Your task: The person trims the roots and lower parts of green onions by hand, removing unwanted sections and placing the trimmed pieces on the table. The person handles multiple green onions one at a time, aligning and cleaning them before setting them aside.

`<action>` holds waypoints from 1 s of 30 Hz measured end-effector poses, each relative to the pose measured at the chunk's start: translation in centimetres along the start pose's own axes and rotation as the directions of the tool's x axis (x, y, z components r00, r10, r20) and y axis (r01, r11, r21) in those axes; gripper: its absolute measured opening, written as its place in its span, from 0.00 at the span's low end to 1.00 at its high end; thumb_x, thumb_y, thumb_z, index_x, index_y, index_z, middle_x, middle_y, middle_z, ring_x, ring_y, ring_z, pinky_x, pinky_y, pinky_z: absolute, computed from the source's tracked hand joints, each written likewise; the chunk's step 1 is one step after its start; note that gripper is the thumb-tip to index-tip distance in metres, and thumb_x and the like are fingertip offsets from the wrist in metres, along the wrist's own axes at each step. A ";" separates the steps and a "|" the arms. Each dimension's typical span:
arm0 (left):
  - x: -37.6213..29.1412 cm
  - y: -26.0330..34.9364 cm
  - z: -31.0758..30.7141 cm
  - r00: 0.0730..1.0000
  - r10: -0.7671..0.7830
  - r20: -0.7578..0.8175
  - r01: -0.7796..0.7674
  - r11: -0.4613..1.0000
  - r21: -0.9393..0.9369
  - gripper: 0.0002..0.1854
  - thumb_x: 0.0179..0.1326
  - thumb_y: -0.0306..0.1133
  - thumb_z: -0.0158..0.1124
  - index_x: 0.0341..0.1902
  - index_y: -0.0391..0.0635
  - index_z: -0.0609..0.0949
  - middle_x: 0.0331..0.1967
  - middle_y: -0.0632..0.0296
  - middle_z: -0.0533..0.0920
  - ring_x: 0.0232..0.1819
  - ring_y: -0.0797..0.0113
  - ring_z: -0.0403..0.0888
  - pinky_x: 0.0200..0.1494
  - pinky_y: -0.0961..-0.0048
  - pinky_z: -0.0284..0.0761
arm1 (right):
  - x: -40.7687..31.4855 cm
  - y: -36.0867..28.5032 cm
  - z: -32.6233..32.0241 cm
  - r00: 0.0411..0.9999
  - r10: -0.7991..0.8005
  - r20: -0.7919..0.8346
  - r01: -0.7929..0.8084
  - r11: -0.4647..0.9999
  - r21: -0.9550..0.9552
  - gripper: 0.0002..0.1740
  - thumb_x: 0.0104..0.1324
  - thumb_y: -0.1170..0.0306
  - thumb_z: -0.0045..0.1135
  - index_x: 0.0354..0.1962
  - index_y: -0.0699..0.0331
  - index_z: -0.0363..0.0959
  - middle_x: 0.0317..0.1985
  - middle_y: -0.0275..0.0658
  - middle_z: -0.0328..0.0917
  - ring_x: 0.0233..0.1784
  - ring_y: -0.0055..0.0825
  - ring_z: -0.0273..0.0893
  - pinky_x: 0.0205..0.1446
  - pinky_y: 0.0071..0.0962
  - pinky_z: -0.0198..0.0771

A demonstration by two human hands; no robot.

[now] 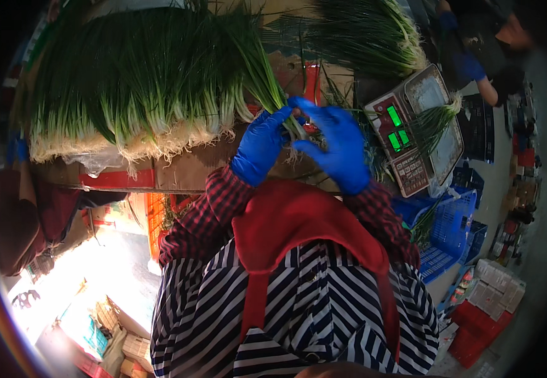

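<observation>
My left hand (261, 144), in a blue glove, is closed round the stems of a bunch of green onions (269, 94), whose leaves point away from me. Beside it my right hand (337, 141), gloved in blue too and slightly blurred, has its thumb and fingers spread near the stem and root end. Whether its fingertips touch the stems cannot be told. A long row of green onions (150, 90) with pale roots towards me lies on the left. Another pile of green onions (377, 38) is at the upper right. One small bunch (436, 120) rests on a digital scale (408, 177).
Cardboard (183, 165) covers the worktop before me. Blue plastic baskets (453, 227) stand below the scale at the right. A co-worker's blue-gloved hand (471, 66) is at the upper right; another person (23, 203) is at the far left. A red crate (479, 330) stands at the lower right.
</observation>
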State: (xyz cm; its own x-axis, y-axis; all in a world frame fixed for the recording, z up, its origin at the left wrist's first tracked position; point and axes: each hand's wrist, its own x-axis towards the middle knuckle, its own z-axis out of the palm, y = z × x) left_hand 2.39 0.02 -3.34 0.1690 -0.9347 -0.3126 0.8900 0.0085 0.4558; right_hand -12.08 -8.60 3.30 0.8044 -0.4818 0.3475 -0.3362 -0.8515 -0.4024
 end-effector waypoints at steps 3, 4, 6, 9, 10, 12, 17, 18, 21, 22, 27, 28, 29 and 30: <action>0.2 -0.8 0.0 0.999 0.000 0.032 0.001 1.000 -0.030 0.20 0.64 0.34 0.49 0.59 0.40 0.69 0.49 0.60 0.77 0.48 0.66 0.74 0.50 0.70 0.71 | 0.8 -1.4 2.3 0.995 -0.091 -0.031 0.088 0.992 -0.086 0.17 0.53 0.69 0.56 0.43 0.60 0.73 0.35 0.37 0.72 0.36 0.36 0.70 0.39 0.35 0.64; 0.1 -0.8 -0.2 1.000 0.001 0.025 0.000 0.999 -0.049 0.19 0.64 0.34 0.50 0.57 0.41 0.71 0.47 0.62 0.78 0.46 0.68 0.75 0.48 0.73 0.72 | 0.8 -1.3 2.7 0.993 -0.112 -0.028 0.109 0.990 -0.093 0.15 0.53 0.70 0.56 0.40 0.60 0.74 0.33 0.37 0.72 0.35 0.35 0.70 0.38 0.35 0.64; -0.1 -0.8 -0.7 0.998 0.037 0.049 -0.036 0.999 -0.032 0.18 0.63 0.33 0.52 0.56 0.42 0.73 0.44 0.63 0.79 0.44 0.69 0.76 0.46 0.74 0.73 | 0.5 -1.2 3.1 0.992 -0.128 -0.010 0.127 0.988 -0.088 0.11 0.53 0.72 0.55 0.36 0.60 0.75 0.30 0.37 0.72 0.33 0.35 0.70 0.37 0.34 0.64; -0.2 -0.7 -1.1 0.997 0.053 0.054 -0.051 0.998 -0.044 0.18 0.63 0.33 0.51 0.55 0.41 0.73 0.43 0.61 0.79 0.43 0.68 0.76 0.46 0.72 0.73 | -0.7 -0.8 2.0 0.998 -0.069 0.009 0.069 0.998 0.009 0.07 0.54 0.74 0.54 0.32 0.61 0.75 0.28 0.37 0.73 0.33 0.35 0.70 0.38 0.34 0.64; -0.1 -0.4 -1.1 1.000 0.001 -0.016 -0.003 0.992 -0.122 0.18 0.63 0.33 0.51 0.55 0.41 0.73 0.43 0.61 0.78 0.43 0.68 0.76 0.46 0.71 0.74 | -1.1 -0.7 1.5 1.000 -0.023 -0.002 0.023 0.995 0.099 0.06 0.54 0.74 0.55 0.32 0.61 0.75 0.28 0.38 0.73 0.33 0.36 0.71 0.37 0.33 0.65; 0.1 0.3 -1.0 0.996 -0.037 -0.077 0.020 0.978 -0.208 0.18 0.63 0.34 0.51 0.54 0.40 0.73 0.43 0.59 0.78 0.42 0.67 0.76 0.46 0.71 0.74 | -2.2 0.1 -0.5 0.983 0.145 0.111 -0.175 0.926 0.335 0.03 0.55 0.73 0.55 0.30 0.62 0.74 0.28 0.38 0.73 0.33 0.32 0.71 0.38 0.28 0.65; -0.2 1.8 0.1 0.996 0.089 0.005 -0.087 0.982 -0.166 0.17 0.63 0.30 0.49 0.55 0.41 0.73 0.47 0.57 0.77 0.43 0.67 0.76 0.46 0.71 0.74 | -6.4 6.2 -6.0 0.866 0.444 0.232 -0.469 0.555 0.687 0.10 0.55 0.79 0.53 0.35 0.62 0.77 0.25 0.34 0.68 0.31 0.23 0.67 0.37 0.23 0.64; -0.4 1.8 0.6 0.993 0.122 0.001 -0.121 0.987 -0.101 0.18 0.62 0.28 0.49 0.56 0.42 0.73 0.48 0.57 0.77 0.43 0.67 0.76 0.47 0.71 0.74 | -6.9 7.4 -5.9 0.848 0.498 0.182 -0.513 0.685 0.517 0.10 0.55 0.79 0.53 0.36 0.61 0.77 0.25 0.34 0.68 0.31 0.25 0.68 0.37 0.24 0.65; -0.9 1.7 2.2 0.970 0.237 0.045 -0.240 0.967 0.083 0.21 0.61 0.22 0.48 0.59 0.42 0.69 0.53 0.56 0.73 0.46 0.66 0.76 0.49 0.71 0.74 | -7.5 8.8 -5.2 0.940 0.337 0.046 -0.322 0.927 -0.191 0.14 0.54 0.77 0.55 0.40 0.58 0.77 0.27 0.40 0.71 0.28 0.35 0.71 0.33 0.28 0.67; -1.1 1.6 2.7 0.959 0.270 0.085 -0.279 0.951 0.133 0.23 0.60 0.21 0.48 0.61 0.40 0.67 0.57 0.55 0.69 0.48 0.65 0.75 0.52 0.71 0.73 | -7.3 8.5 -4.7 0.961 0.274 0.020 -0.273 0.960 -0.064 0.16 0.53 0.77 0.54 0.41 0.57 0.76 0.28 0.41 0.72 0.28 0.37 0.71 0.32 0.29 0.67; -1.9 1.6 3.3 0.956 0.200 0.213 -0.240 0.953 0.186 0.28 0.57 0.17 0.48 0.64 0.40 0.62 0.61 0.55 0.67 0.52 0.64 0.74 0.52 0.72 0.73 | -3.4 4.9 -1.7 0.968 0.144 -0.208 -0.183 0.966 -0.184 0.11 0.53 0.75 0.57 0.36 0.61 0.75 0.33 0.43 0.74 0.32 0.40 0.73 0.34 0.28 0.68; -2.1 1.6 3.1 0.963 0.172 0.205 -0.208 0.964 0.165 0.28 0.57 0.17 0.48 0.64 0.40 0.62 0.60 0.56 0.67 0.52 0.64 0.74 0.52 0.72 0.73 | -2.3 4.4 -1.5 0.963 0.130 -0.237 -0.159 0.981 -0.108 0.07 0.54 0.71 0.59 0.32 0.63 0.75 0.34 0.43 0.74 0.33 0.38 0.73 0.35 0.28 0.68; -2.3 1.6 2.9 0.967 0.151 0.205 -0.183 0.972 0.149 0.28 0.57 0.17 0.48 0.64 0.40 0.61 0.60 0.56 0.68 0.53 0.64 0.73 0.52 0.72 0.73 | -1.7 3.8 -1.5 0.954 0.198 -0.225 -0.203 0.979 -0.001 0.07 0.54 0.71 0.59 0.32 0.63 0.75 0.34 0.43 0.74 0.34 0.37 0.73 0.35 0.28 0.68; -2.3 1.6 2.6 0.968 0.147 0.202 -0.181 0.970 0.163 0.28 0.57 0.17 0.48 0.64 0.40 0.62 0.59 0.56 0.68 0.53 0.64 0.73 0.52 0.72 0.73 | -1.1 3.1 -1.6 0.945 0.271 -0.185 -0.254 0.961 0.110 0.08 0.54 0.71 0.60 0.33 0.62 0.75 0.34 0.43 0.74 0.34 0.36 0.73 0.35 0.27 0.68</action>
State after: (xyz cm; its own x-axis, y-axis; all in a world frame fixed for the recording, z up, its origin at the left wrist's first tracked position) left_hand 2.35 1.31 0.27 0.2090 -0.9756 -0.0673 0.7635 0.1198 0.6347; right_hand -14.78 -11.03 2.99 0.5780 -0.7241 0.3763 -0.4737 -0.6732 -0.5678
